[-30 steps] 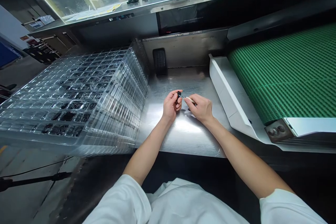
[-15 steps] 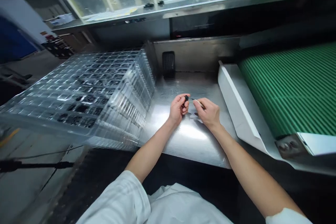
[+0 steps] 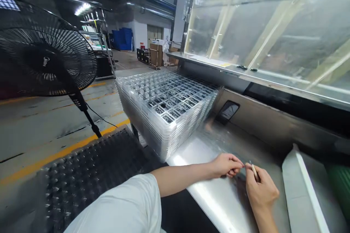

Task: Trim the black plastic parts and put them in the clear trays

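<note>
One apparent close fingertip job over the table (image 3: 197,149): right hand (image 3: 261,187) grips pale-handled tool (image 3: 255,172), left hand (image 3: 224,164) narrowed, contents unclear; steadiness needed; stacked trays (image 3: 186,135) at ten o'clock.

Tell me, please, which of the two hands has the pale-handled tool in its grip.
The right hand, nearer the white guard: the pale-handled tool shows in its grip, while none shows in the left hand.

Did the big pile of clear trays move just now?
No. The pile of trays still sits at the left side of the shiny metal table; only the camera turned, so it shows up elsewhere in the picture.
</note>
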The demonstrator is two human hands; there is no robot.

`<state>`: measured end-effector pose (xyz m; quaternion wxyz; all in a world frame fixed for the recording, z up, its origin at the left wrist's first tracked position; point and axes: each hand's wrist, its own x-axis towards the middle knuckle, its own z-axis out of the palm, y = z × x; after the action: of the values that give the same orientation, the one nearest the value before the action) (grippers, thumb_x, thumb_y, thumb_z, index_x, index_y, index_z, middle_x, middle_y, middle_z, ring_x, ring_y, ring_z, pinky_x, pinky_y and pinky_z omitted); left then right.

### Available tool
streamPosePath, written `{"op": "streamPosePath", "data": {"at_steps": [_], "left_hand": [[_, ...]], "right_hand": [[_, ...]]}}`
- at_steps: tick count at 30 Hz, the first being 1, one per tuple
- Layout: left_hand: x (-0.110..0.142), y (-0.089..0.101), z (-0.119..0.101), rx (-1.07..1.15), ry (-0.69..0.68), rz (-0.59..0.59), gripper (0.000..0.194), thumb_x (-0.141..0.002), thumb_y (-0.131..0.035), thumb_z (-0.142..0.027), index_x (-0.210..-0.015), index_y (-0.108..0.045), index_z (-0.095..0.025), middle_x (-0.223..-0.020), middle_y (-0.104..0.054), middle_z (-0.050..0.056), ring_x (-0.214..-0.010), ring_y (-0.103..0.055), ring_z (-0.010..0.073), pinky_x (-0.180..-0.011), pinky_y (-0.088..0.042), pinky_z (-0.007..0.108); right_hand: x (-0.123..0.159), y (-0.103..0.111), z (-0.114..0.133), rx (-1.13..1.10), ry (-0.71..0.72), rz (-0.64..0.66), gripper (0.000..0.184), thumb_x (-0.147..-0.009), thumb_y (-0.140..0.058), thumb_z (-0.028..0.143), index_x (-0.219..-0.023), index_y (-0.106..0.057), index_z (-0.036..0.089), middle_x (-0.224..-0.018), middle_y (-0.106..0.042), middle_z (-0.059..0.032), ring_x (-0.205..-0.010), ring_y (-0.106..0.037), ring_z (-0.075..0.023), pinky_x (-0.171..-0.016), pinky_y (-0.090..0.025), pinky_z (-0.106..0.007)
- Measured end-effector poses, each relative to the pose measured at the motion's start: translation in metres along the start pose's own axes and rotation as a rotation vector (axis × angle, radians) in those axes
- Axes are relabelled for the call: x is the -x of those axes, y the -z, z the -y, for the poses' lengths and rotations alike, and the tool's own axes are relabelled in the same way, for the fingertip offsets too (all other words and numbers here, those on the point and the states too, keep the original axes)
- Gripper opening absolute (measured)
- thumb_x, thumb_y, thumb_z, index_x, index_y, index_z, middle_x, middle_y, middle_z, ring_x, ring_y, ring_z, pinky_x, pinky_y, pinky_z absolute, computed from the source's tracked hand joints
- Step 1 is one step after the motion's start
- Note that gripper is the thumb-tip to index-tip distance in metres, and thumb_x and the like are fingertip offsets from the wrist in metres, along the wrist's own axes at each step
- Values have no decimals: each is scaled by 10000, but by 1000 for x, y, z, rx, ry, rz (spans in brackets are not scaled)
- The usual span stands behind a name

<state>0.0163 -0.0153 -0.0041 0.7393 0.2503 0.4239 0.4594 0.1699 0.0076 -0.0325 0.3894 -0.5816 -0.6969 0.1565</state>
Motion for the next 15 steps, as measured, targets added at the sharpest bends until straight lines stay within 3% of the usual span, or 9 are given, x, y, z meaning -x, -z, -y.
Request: {"op": "streamPosePath", "data": {"at_steps": [4, 7, 9, 11, 13, 15], "left_hand": [[37, -4, 4, -135, -118, -73, 220, -813, -786, -324, -803, -608, -194, -560, -528, -48, -467, -407, 93, -489, -301, 252], [101, -1, -14, -384, -338, 35, 177, -845, -785, -349, -865, -709, -190, -689, -629, -2, -650, -567, 125, -654, -469, 268], [152, 1, -43, -675, -546, 156, 206, -915, -732, -418, -958, -766, -219, -909, -741, 53, -845, -666, 165, -827, -538, 285], [201, 3, -82, -901, -674, 255, 273, -968, -677, -468, -962, -789, -219, -936, -765, 88, -870, -704, 182, -869, -566, 271], [238, 6, -124, -1049, -795, 254, 274, -998, -643, -430, -932, -802, -217, -893, -759, 107, -818, -720, 187, -835, -580, 265], [262, 15, -166, -1134, -933, 137, 212, -995, -648, -346, -913, -811, -236, -870, -750, 106, -779, -722, 192, -795, -580, 280]], "right_hand": [[0, -2, -8, 112, -19, 53, 428, -844, -466, 607, -901, -731, 275, -1004, -774, -123, -921, -727, -356, -763, -533, -460], [0, -5, -12, 185, -73, 175, 479, -804, -473, 688, -923, -748, 315, -1056, -778, -84, -897, -729, -350, -713, -533, -458], [-1, -7, -13, 184, -94, 253, 482, -774, -493, 724, -912, -754, 342, -1062, -781, -65, -879, -735, -346, -712, -547, -470], [-3, -9, -13, 169, -115, 299, 464, -741, -522, 730, -880, -758, 355, -1061, -784, -64, -873, -743, -353, -733, -567, -495], [-6, -11, -15, 162, -146, 320, 418, -714, -545, 728, -821, -753, 382, -1043, -785, -76, -868, -748, -365, -742, -578, -522], [-8, -14, -17, 172, -146, 330, 370, -701, -557, 724, -768, -737, 409, -1011, -783, -85, -847, -754, -372, -722, -581, -538]]}}
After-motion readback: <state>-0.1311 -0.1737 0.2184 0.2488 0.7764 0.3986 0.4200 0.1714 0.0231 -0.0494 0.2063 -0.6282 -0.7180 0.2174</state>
